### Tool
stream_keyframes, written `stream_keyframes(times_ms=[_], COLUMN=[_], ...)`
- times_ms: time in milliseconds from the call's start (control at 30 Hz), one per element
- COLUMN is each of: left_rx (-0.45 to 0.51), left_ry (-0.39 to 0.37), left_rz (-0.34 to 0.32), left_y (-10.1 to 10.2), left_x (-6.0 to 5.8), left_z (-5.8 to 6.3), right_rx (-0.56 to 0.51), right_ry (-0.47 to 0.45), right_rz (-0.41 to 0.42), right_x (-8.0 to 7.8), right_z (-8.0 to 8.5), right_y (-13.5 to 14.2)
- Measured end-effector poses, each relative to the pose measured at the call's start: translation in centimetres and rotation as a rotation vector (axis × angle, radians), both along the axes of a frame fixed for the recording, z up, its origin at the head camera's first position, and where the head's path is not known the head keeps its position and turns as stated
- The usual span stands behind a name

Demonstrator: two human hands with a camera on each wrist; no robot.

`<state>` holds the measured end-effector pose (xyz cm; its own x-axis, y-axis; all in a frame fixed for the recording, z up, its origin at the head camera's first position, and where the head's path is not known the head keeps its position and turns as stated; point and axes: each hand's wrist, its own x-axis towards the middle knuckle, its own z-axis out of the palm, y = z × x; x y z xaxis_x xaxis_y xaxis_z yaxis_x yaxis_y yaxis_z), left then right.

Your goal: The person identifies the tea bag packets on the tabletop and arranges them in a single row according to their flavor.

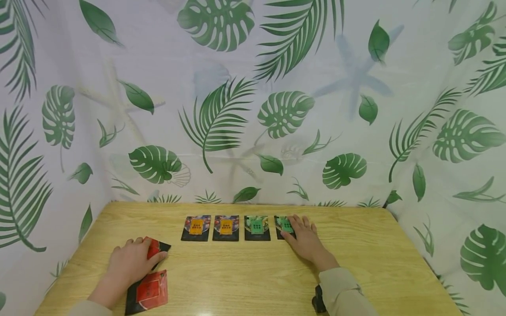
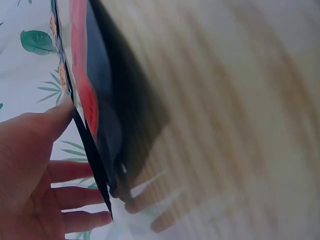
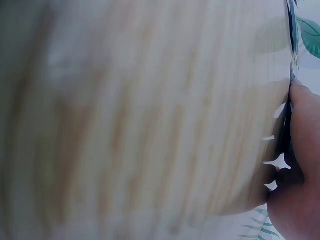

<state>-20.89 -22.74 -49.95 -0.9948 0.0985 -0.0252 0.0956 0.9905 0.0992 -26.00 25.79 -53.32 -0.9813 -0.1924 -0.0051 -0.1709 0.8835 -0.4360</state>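
On the left side of the table, my left hand [image 1: 128, 262] holds a flat red-and-black packet [image 1: 155, 249], its thumb and fingers at the packet's edges. Just below lies a second red-and-black packet [image 1: 152, 290], partly covered by the hand. The left wrist view has the thumb [image 2: 57, 117] against the held packet's dark edge [image 2: 90, 150]. My right hand [image 1: 306, 241] rests on the rightmost green-labelled packet [image 1: 283, 226], fingers stretched over its right part and thumb near its lower edge. Another green-labelled packet [image 1: 257, 228] lies directly left of it.
Two orange-labelled packets [image 1: 196, 228] continue the row to the left, near the table's back edge. A small black object [image 1: 318, 300] is by the right sleeve. Leaf-patterned cloth [image 1: 237, 131] closes off the back and sides of the wooden table [image 1: 237, 276].
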Motion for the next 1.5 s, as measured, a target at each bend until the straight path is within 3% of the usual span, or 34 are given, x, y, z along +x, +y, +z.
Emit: stream_keyframes(times_ms=[200,467,767,1500], left_rx=[0.025,0.023,0.041,0.216], left_ry=[-0.008,-0.044,-0.067,-0.122], left_rz=[-0.039,-0.102,-0.093,-0.179], left_y=[-0.6,-1.2,-1.0,-2.2], left_x=[-0.1,-0.1,0.3,-0.4], left_z=[-0.4,0.0,-0.3,-1.1], right_rx=[0.006,0.005,0.013,0.022], right_ry=[0.0,-0.006,-0.009,0.01], right_rz=[-0.001,-0.001,-0.001,-0.008], right_x=[-0.1,-0.1,-0.2,-0.1], right_z=[-0.1,-0.1,-0.1,-0.2], right_y=[0.0,0.0,0.1,0.0])
